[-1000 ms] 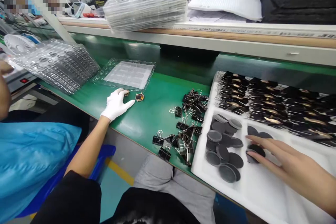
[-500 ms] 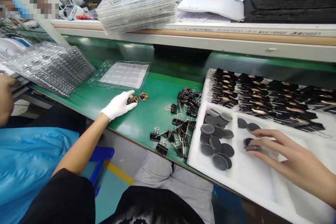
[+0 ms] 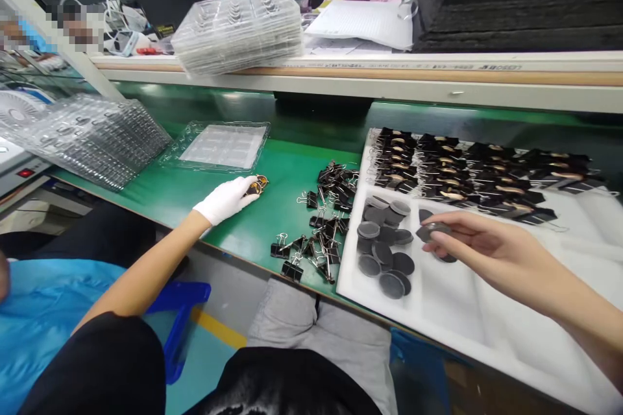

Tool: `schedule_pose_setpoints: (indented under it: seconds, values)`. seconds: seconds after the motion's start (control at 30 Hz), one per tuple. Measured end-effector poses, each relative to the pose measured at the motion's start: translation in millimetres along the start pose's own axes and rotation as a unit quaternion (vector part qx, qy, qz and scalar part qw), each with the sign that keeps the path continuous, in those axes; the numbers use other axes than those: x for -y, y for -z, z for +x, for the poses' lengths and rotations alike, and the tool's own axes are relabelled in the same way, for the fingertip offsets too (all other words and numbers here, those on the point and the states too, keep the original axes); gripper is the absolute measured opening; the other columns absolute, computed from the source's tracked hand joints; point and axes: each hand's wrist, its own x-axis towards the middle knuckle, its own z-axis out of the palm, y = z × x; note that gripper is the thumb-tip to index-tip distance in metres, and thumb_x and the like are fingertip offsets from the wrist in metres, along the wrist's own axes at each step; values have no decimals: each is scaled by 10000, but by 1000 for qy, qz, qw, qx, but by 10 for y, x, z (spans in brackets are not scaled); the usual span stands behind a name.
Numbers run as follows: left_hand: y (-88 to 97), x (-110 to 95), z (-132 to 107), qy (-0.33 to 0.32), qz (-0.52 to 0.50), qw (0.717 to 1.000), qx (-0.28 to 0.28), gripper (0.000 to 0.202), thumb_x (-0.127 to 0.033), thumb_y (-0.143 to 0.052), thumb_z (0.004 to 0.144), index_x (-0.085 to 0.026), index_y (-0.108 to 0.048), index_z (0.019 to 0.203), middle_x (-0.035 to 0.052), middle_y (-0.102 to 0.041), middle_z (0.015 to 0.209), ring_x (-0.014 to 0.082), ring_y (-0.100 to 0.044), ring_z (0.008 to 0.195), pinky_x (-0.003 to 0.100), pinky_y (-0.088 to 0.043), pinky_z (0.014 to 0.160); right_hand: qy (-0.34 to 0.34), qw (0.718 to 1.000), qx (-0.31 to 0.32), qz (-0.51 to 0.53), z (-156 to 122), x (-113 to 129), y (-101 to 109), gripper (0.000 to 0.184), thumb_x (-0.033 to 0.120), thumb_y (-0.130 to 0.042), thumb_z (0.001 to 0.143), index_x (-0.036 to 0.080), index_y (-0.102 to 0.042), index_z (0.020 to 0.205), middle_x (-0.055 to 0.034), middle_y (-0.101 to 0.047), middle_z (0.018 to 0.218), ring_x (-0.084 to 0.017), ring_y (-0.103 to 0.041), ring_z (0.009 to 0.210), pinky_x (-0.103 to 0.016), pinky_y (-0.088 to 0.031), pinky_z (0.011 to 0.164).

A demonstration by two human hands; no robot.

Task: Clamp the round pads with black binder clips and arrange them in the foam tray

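My left hand [image 3: 228, 200], in a white glove, rests low over the green table with its fingers closed around a small round black-and-gold part [image 3: 254, 188] that looks like a watch case. Another such part [image 3: 262, 182] lies right against it, partly covered. Over the white foam tray [image 3: 457, 311], my bare right hand [image 3: 491, 246] pinches a round dark grey disc [image 3: 432, 228] between thumb and fingers. Below those fingers another disc [image 3: 446, 258] shows in part. Several loose black discs [image 3: 384, 233] lie in the tray's left compartment.
Black binder clips [image 3: 324, 227] are heaped between my hands. Clipped pieces [image 3: 445, 168] stand in rows along the tray's back. A clear plastic tray [image 3: 221, 146] lies behind my left hand, with stacked trays [image 3: 92, 139] to its left. A shelf edge [image 3: 341, 81] crosses behind.
My right hand has lifted a disc from the tray and moved slightly left. The two round parts by my left hand now sit closer together. The view has shifted a little.
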Motion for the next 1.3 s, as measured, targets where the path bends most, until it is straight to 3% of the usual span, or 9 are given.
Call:
schedule_pose_setpoints:
  seconds: [0.2, 0.33, 0.47, 0.63, 0.73, 0.87, 0.93, 1.17, 1.3]
  values:
    - [69, -255, -47, -21, -169, 985, -9, 652, -199, -498, 946, -289, -473, 1592, 71, -678, 1260, 174, -684, 954, 321, -550, 935, 62, 994, 83, 37, 125, 260, -229, 444, 622, -728, 892, 224, -743, 1086, -103, -809, 979, -256, -809, 868, -377, -671, 814]
    - [57, -441, 7, -19, -231, 973, 1, 435, -286, -581, 912, -269, -692, 1332, 44, -718, 1269, 183, -693, 1037, 340, -562, 980, 106, 986, 113, 53, 231, 322, -364, 357, 539, -736, 920, 215, -751, 1069, -81, -806, 937, -220, -795, 850, -349, -669, 812]
    - [67, -576, 118, -9, -294, 956, 3, 328, -362, -612, 908, -215, -732, 1176, 65, -760, 1248, 207, -713, 1050, 372, -592, 949, 117, 983, 116, 82, 335, 389, -482, 329, 508, -755, 909, 207, -755, 1045, -82, -816, 934, -234, -808, 861, -364, -678, 817]
    - [316, -950, 252, -74, -368, 926, -42, 355, -469, -545, 1000, -219, -736, 1162, 73, -755, 1269, 218, -703, 1151, 413, -571, 1049, 139, 982, 60, 111, 512, 528, -648, 336, 518, -740, 917, 218, -807, 1053, -95, -838, 1031, -274, -816, 946, -433, -682, 876]
    - [476, -1295, 393, -116, -415, 896, -102, 328, -427, -512, 1033, -218, -755, 1103, 66, -773, 1214, 206, -706, 1151, 399, -544, 1092, 223, 972, -6, 77, 633, 569, -737, 272, 444, -718, 948, 227, -826, 1070, -90, -833, 1089, -267, -804, 992, -444, -676, 902]
    - [565, -1645, 626, -160, -475, 856, -125, 226, -319, -594, 970, -210, -754, 1086, 68, -771, 1190, 198, -724, 1077, 346, -582, 980, 406, 904, -128, -44, 748, 502, -770, 204, 291, -749, 929, 253, -820, 1117, -90, -801, 1217, -268, -765, 1113, -461, -646, 985]
    - [550, -1723, 717, -176, -511, 833, -117, 237, -305, -609, 953, -201, -743, 1119, 80, -766, 1208, 198, -731, 1062, 334, -596, 938, 442, 880, -150, -86, 777, 441, -752, 212, 255, -732, 940, 260, -809, 1138, -91, -795, 1231, -269, -761, 1124, -477, -637, 1001]
    - [281, -1798, 770, -133, -552, 804, -177, 205, -303, -620, 973, -203, -727, 1116, 97, -748, 1247, 221, -718, 1181, 373, -589, 1035, 363, 911, -186, -57, 834, 329, -728, 163, 325, -657, 998, 288, -816, 1001, -69, -792, 999, -255, -749, 961, -459, -645, 868]
    - [117, -1871, 719, -112, -588, 782, -173, 381, -287, -643, 966, -234, -624, 1343, 108, -734, 1303, 220, -716, 1203, 363, -614, 987, 280, 946, -162, 14, 907, 276, -815, 160, 400, -675, 986, 283, -783, 987, -65, -704, 977, -220, -703, 857, -377, -640, 667]
